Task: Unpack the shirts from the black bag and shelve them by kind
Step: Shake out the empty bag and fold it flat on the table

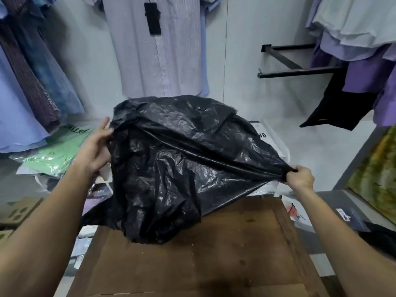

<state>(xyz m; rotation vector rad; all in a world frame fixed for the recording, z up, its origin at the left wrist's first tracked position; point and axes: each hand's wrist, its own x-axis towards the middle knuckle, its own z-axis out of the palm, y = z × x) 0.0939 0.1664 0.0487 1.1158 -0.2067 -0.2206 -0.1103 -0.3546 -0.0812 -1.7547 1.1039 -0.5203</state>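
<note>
A large crinkled black plastic bag point(182, 163) is stretched in the air above a brown wooden table point(214, 254). My left hand point(95, 151) grips its upper left edge, fingers tucked behind the plastic. My right hand point(299, 175) pinches a bunched corner at the right, pulling it taut. Packaged shirts lie behind the bag: a green one in clear wrap point(55, 151) at the left and a white pack with black lettering point(267, 136) at the right. What the bag holds is hidden.
Shirts hang on the walls: a pale striped one point(158, 61) straight ahead, blue and dark ones point(32, 82) left, purple and white ones point(364, 50) right over a black wall rack point(293, 70). Wrapped packs and cardboard sit around the table.
</note>
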